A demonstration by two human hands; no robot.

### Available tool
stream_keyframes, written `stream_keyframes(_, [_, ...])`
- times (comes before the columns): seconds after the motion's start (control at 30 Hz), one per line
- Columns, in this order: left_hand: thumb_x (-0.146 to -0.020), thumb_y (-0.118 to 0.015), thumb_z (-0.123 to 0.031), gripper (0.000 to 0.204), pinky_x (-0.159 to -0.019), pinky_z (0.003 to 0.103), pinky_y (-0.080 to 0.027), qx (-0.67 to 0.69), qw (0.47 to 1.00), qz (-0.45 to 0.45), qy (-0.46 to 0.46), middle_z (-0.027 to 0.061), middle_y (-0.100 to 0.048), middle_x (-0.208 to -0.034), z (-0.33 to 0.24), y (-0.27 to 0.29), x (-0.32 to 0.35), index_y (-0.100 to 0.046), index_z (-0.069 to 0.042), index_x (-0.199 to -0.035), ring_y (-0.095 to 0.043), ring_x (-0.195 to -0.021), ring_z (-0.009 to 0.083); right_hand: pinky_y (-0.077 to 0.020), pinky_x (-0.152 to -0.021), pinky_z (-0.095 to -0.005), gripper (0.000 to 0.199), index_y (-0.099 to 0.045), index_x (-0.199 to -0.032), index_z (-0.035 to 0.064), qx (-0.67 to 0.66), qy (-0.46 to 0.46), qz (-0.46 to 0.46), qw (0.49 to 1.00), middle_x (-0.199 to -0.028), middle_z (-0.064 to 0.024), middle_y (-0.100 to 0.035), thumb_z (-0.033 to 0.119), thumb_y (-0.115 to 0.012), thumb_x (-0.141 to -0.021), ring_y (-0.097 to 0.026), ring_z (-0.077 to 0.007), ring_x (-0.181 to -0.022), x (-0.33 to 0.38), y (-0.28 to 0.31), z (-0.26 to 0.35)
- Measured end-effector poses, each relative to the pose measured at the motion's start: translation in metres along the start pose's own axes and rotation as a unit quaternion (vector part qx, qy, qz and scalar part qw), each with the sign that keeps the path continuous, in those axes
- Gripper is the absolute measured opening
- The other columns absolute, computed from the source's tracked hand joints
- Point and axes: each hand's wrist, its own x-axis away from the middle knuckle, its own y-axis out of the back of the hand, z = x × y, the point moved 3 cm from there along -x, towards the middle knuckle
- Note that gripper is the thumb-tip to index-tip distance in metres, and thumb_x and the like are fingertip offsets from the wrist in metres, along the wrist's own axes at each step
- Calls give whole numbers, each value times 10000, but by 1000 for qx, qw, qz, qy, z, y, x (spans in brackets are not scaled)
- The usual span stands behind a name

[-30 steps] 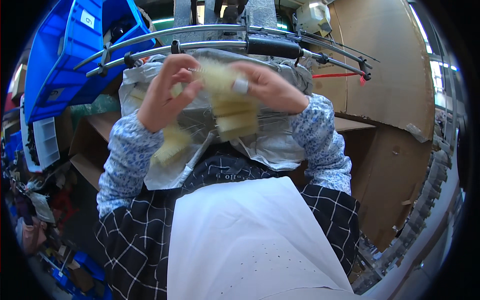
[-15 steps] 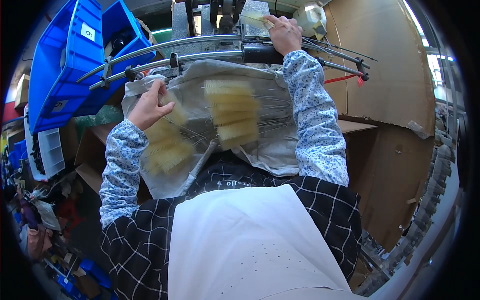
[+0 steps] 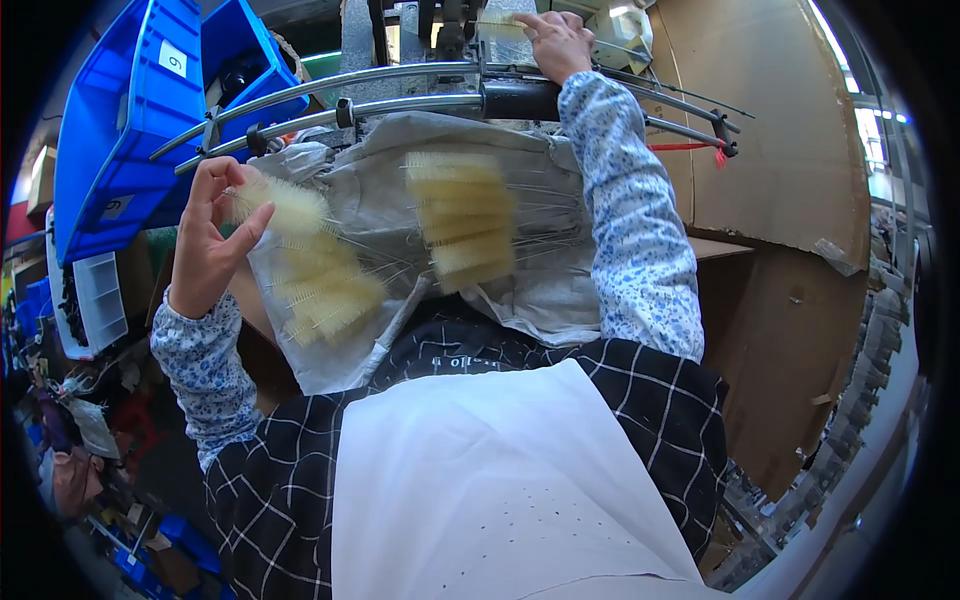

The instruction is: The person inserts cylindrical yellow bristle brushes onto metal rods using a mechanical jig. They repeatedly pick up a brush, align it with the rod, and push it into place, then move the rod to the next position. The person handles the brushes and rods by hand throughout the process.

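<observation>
My right hand point(image 3: 560, 45) is closed at the machine beyond the rails, with a pale yellow bristle brush point(image 3: 503, 26) at its fingertips. Its fingers partly hide the brush's wire end. My left hand point(image 3: 212, 235) is at the far left end of a fanned pile of similar brushes point(image 3: 330, 290) lying on a grey cloth over my lap. Thumb and fingers are spread around the end of the topmost brush point(image 3: 290, 207), not visibly closed on it. A second row of brushes point(image 3: 462, 220) lies to the right, its wire stems pointing right.
Two curved metal rails point(image 3: 400, 108) cross in front of the machine point(image 3: 455, 45). Blue bins point(image 3: 130, 130) stand at the left, above a clear plastic tray point(image 3: 100, 305). Large cardboard sheets point(image 3: 780, 150) rise at the right. The grey cloth point(image 3: 370, 165) covers my lap.
My left hand has moved left and toward me, its fingers spreading wider at the left pile, whose top brush now shows more fully. My right hand has shifted slightly left and away with its brush.
</observation>
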Motion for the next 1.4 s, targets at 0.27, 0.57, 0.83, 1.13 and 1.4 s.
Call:
stream_keyframes(0.27, [-655, -421, 31, 323, -860, 280, -331, 79, 996, 12, -43, 86, -452, -988, -7, 12, 6, -401, -40, -969, -442, -939, 159, -254, -878, -425, 377, -500, -1128, 207, 62, -102, -93, 988, -1058, -25, -510, 329, -513, -771, -380, -225, -1048, 27, 22, -17])
stream_keyframes(0.57, [-677, -440, -59, 256, -855, 291, -338, 87, 992, -85, -40, 132, -426, -1044, -7, 41, 20, -393, -52, -929, -431, -950, 173, -379, -834, -389, 350, -548, -1062, 110, -112, -106, -81, 985, -1043, -78, -553, 194, -530, -724, -516, -248, -968, 32, 12, -15])
stream_keyframes(0.83, [-703, -474, -99, 253, -865, 300, -330, 85, 991, -89, -45, 140, -436, -1030, -13, 49, 26, -391, -55, -938, -422, -970, 184, -400, -771, -412, 258, -574, -959, 85, -87, -105, -78, 988, -931, -89, -574, 150, -489, -724, -547, -263, -883, 20, 15, 56])
stream_keyframes(1.13, [-723, -471, -122, 216, -854, 303, -347, 87, 992, -66, -57, 148, -450, -1036, -23, 33, 15, -398, -58, -916, -442, -961, 186, -395, -774, -426, 280, -552, -1002, 97, -94, -106, -71, 987, -967, -94, -565, 170, -501, -736, -542, -279, -902, 11, 13, 105])
stream_keyframes(1.4, [-734, -456, -152, 211, -855, 307, -342, 164, 982, -84, -42, 160, -436, -1048, -16, 46, 27, -396, -45, -906, -449, -958, 199, -411, -781, -417, 284, -569, -995, 131, -70, -119, -56, 989, -977, -78, -568, 167, -503, -721, -547, -252, -911, 23, 13, 14])
